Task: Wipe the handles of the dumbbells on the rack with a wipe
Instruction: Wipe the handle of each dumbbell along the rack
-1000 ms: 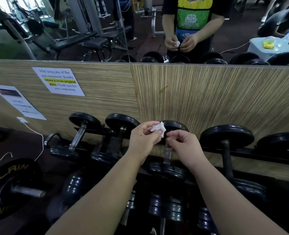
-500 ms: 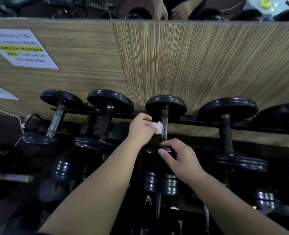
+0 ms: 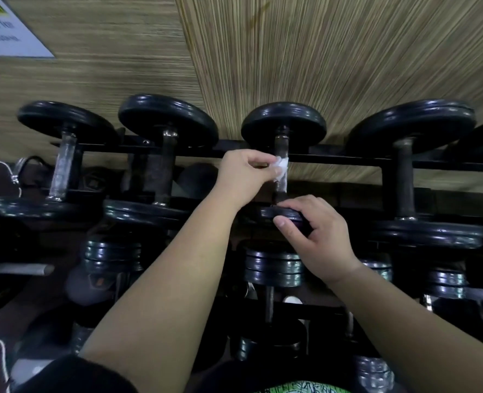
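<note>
My left hand [image 3: 246, 174] pinches the wipe [image 3: 282, 167] between thumb and fingertips and presses it against the left side of the handle [image 3: 281, 143] of the third dumbbell [image 3: 284, 123] on the top row of the rack [image 3: 336, 160]; the wipe sits about midway along the handle, level with the back rail; my right hand [image 3: 323, 241] curls over the near plate [image 3: 274, 214] of that same dumbbell, thumb on its front edge, steadying it; the wipe is a small crumpled wad, and I judge it could slip from my pinch or tear on the rough metal if I drag hard; held like this it touches one side only, so the far side may go unwiped unless I wrap it round or roll the dumbbell; a careless roll could trap my right fingers under the plate or shift the weight off its rest; the handle's near end is hidden behind my right hand, so I cannot tell its condition; a dark-handled dumbbell [image 3: 404, 180] stands well apart to the right, and two more [image 3: 163, 168] [image 3: 63, 165] wait to the left; a lower row of dumbbells [image 3: 274, 268] lies beneath my wrists; the striped wall panel [image 3: 333, 52] stands just behind the far plates, leaving my knuckles little room up there; a paper notice [image 3: 5, 32] hangs at upper left
</note>
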`<action>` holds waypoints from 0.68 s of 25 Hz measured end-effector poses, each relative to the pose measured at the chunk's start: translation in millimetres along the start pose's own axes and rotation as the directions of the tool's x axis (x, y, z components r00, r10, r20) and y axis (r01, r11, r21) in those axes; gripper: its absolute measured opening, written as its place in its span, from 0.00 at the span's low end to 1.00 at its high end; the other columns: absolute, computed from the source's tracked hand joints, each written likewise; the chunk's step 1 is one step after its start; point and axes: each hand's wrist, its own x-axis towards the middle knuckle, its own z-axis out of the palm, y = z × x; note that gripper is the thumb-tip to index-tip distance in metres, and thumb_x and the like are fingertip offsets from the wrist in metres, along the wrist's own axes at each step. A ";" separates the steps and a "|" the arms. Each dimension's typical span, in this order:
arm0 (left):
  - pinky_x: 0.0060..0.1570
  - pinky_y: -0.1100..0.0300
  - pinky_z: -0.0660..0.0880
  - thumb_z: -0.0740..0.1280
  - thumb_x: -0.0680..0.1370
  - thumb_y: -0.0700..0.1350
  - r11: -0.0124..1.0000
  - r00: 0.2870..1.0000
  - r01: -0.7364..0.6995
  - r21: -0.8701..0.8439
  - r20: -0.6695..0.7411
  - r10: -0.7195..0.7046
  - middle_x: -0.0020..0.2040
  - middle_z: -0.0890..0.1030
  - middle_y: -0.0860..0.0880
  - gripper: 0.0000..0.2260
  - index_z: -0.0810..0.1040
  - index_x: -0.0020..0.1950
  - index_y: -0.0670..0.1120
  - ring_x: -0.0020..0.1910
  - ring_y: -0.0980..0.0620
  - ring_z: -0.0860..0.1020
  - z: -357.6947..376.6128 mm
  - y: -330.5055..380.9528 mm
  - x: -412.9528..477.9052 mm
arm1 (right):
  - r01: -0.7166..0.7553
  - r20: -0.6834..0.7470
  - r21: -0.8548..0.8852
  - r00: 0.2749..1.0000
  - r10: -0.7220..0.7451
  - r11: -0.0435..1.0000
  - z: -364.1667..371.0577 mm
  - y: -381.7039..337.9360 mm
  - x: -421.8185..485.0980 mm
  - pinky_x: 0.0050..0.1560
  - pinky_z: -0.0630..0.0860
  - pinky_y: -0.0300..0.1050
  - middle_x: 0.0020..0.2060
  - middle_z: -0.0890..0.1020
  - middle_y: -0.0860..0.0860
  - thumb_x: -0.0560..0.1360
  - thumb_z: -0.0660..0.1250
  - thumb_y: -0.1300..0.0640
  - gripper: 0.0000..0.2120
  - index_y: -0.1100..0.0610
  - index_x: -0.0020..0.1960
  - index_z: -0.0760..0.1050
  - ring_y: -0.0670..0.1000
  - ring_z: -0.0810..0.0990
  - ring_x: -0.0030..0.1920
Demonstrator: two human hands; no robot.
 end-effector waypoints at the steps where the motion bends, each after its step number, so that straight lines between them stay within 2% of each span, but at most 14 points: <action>1: 0.59 0.61 0.80 0.82 0.71 0.44 0.999 1.000 -0.023 0.030 0.001 0.023 0.52 0.86 0.55 0.10 0.87 0.48 0.55 0.53 0.60 0.84 0.3 0.4 -1.6 | 0.013 -0.011 -0.013 1.000 -0.013 1.000 1.1 1.1 0.0 0.57 0.78 0.55 0.50 0.83 0.42 0.79 0.68 0.43 0.15 0.52 0.58 0.82 0.46 0.80 0.53; 3: 0.56 0.64 0.81 0.83 0.70 0.43 0.994 0.998 -0.069 0.089 -0.008 0.070 0.56 0.84 0.55 0.12 0.87 0.50 0.54 0.53 0.61 0.83 1.6 2.3 -4.0 | 0.032 -0.027 -0.037 0.999 -0.033 0.999 3.2 3.7 0.2 0.56 0.78 0.54 0.50 0.83 0.43 0.79 0.67 0.43 0.16 0.53 0.58 0.82 0.46 0.80 0.51; 6: 0.53 0.67 0.80 0.82 0.71 0.45 0.975 0.991 -0.121 0.189 -0.034 0.129 0.51 0.84 0.56 0.12 0.88 0.52 0.53 0.49 0.62 0.83 4.1 1.0 -0.9 | 0.065 -0.054 -0.089 0.996 -0.070 0.994 6.1 7.4 -0.4 0.54 0.78 0.51 0.49 0.83 0.45 0.79 0.67 0.44 0.16 0.54 0.57 0.82 0.46 0.79 0.49; 9: 0.55 0.63 0.83 0.80 0.73 0.43 0.985 0.983 -0.137 0.108 -0.107 0.149 0.44 0.86 0.59 0.09 0.88 0.52 0.50 0.46 0.63 0.85 4.8 7.2 10.0 | 0.101 -0.069 -0.122 0.992 -0.110 0.987 7.5 9.5 0.2 0.52 0.77 0.49 0.48 0.83 0.46 0.80 0.66 0.44 0.17 0.56 0.56 0.83 0.47 0.79 0.48; 12: 0.57 0.62 0.82 0.80 0.74 0.42 0.989 0.973 -0.134 0.057 -0.183 0.143 0.43 0.85 0.60 0.09 0.88 0.53 0.48 0.47 0.64 0.84 7.9 10.6 26.5 | 0.122 -0.078 -0.129 0.988 -0.133 0.984 8.7 11.8 0.3 0.51 0.77 0.50 0.48 0.83 0.48 0.80 0.66 0.44 0.16 0.56 0.56 0.82 0.49 0.79 0.47; 15: 0.57 0.51 0.84 0.81 0.70 0.46 0.997 0.989 -0.074 -0.034 -0.132 0.069 0.44 0.88 0.54 0.07 0.88 0.45 0.54 0.49 0.55 0.87 7.0 -2.8 28.8 | 0.134 -0.099 -0.119 0.984 -0.146 0.984 10.6 14.0 -0.7 0.50 0.78 0.54 0.47 0.83 0.49 0.80 0.67 0.45 0.17 0.57 0.56 0.82 0.51 0.80 0.47; 17: 0.56 0.49 0.84 0.82 0.68 0.46 0.998 0.999 0.000 -0.060 -0.035 -0.002 0.43 0.89 0.51 0.06 0.89 0.42 0.54 0.47 0.52 0.88 0.9 -10.8 15.9 | 0.148 -0.114 -0.111 0.981 -0.160 0.983 11.8 16.1 -1.4 0.50 0.78 0.55 0.47 0.84 0.50 0.80 0.67 0.45 0.17 0.58 0.56 0.83 0.52 0.81 0.47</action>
